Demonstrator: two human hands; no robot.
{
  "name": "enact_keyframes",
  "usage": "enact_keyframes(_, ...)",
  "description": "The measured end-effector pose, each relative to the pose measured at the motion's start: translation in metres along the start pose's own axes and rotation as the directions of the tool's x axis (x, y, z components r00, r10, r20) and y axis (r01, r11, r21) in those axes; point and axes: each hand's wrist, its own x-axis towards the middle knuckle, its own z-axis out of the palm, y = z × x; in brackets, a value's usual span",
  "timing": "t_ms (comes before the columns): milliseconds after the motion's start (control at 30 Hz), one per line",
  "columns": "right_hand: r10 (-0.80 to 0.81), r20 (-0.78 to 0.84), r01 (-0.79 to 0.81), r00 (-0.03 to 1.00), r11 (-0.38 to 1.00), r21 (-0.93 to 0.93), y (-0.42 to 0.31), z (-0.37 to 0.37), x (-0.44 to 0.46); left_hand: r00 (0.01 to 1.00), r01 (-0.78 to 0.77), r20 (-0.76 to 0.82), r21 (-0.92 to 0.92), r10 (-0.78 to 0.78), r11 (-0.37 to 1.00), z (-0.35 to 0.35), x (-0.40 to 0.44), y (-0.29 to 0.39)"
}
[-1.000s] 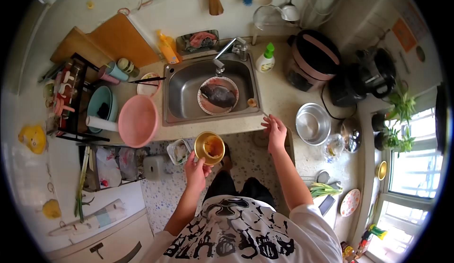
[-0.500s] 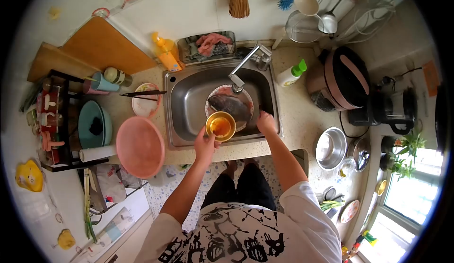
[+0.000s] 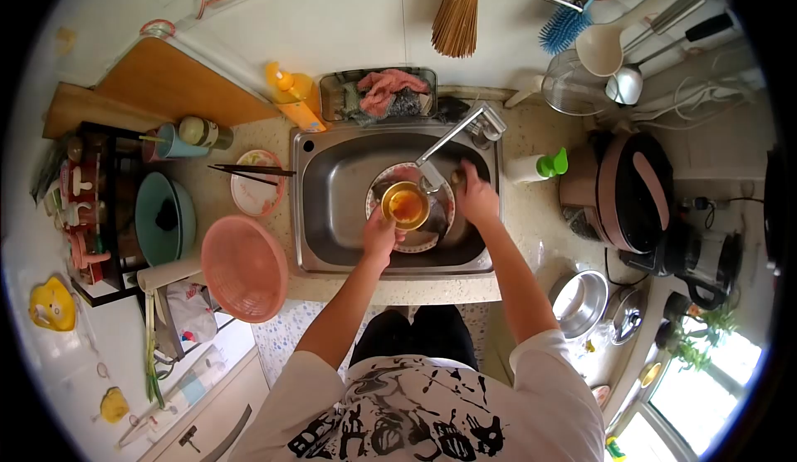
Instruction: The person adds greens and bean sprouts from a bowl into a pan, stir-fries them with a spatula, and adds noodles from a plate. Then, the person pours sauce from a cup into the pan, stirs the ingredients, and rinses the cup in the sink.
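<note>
My left hand [image 3: 379, 236] grips the rim of a small gold-coloured bowl [image 3: 423, 218] with orange-yellow contents. The bowl is over the sink, covering part of a patterned plate [image 3: 450, 213] and the dark fish [image 3: 437, 224] lying on it. My right hand [image 3: 477, 198] is inside the right part of the sink, beside the plate. Its fingers point toward the back and look apart, slightly blurred, with no object visible in them. The faucet [image 3: 448, 148] reaches over the plate, its spout end near the bowl.
The steel sink [image 3: 332, 213] has an orange pump bottle [image 3: 295, 97] and a cloth basket [image 3: 378, 97] behind it. Left are chopsticks on a small plate [image 3: 256, 196] and a pink basin [image 3: 245, 267]. To the right stand a green-capped bottle [image 3: 538, 167], a cooker [image 3: 623, 192] and a metal pot [image 3: 579, 304].
The camera view has shifted. My left hand has brought the bowl farther over the plate and fish. My right hand has moved farther back in the sink, and its fingers have extended.
</note>
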Motion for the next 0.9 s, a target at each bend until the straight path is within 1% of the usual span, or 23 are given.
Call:
enact_keyframes(67,0.045,-0.042,-0.044,0.998,0.999,0.028,-0.015,-0.013,0.032,1.0,0.02,0.003,0.017,-0.02,1.0,0.007,0.006,0.001)
enact_keyframes(133,0.069,-0.104,-0.065,0.992,0.997,0.037,-0.019,-0.012,0.058,0.999,0.03,-0.022,-0.008,-0.03,1.0,0.015,0.009,0.002)
enact_keyframes(233,0.119,-0.117,-0.109,0.986,0.99,0.085,-0.017,0.0,0.086,0.999,0.03,-0.038,-0.009,-0.031,0.999,0.022,0.017,0.0)
enact_keyframes(333,0.059,-0.09,-0.053,0.994,0.996,0.074,-0.011,0.003,0.093,0.999,0.011,-0.05,0.009,-0.011,1.0,0.025,0.024,-0.008)
enact_keyframes(433,0.099,-0.009,-0.098,0.995,0.995,0.026,-0.009,-0.007,0.086,0.998,-0.018,-0.052,0.034,0.02,0.999,0.027,0.028,-0.005)
enact_keyframes(467,0.067,-0.027,-0.067,0.997,0.998,0.012,-0.008,-0.005,0.083,0.998,-0.024,-0.05,0.043,0.026,0.999,0.027,0.026,-0.004)
enact_keyframes(567,-0.06,0.006,0.06,0.998,0.991,-0.116,-0.024,-0.018,0.073,0.997,-0.068,-0.036,0.023,0.069,0.997,0.028,0.026,-0.004)
enact_keyframes(667,-0.039,-0.055,0.033,0.998,0.994,-0.107,-0.028,-0.021,0.083,0.999,-0.04,-0.028,0.001,0.04,0.999,0.027,0.021,0.0)
enact_keyframes(767,0.078,-0.158,-0.073,0.984,0.997,0.039,-0.039,-0.022,0.098,0.998,-0.031,-0.064,-0.044,0.028,0.999,0.024,0.021,-0.01)
enact_keyframes(867,0.069,-0.156,-0.052,0.985,0.992,0.113,-0.038,-0.014,0.085,0.999,0.006,-0.042,-0.044,-0.008,0.999,0.019,0.013,-0.004)
enact_keyframes(900,0.068,-0.101,-0.056,0.993,0.992,0.117,-0.036,-0.012,0.075,1.0,-0.005,-0.028,-0.05,0.004,0.999,0.016,0.011,-0.002)
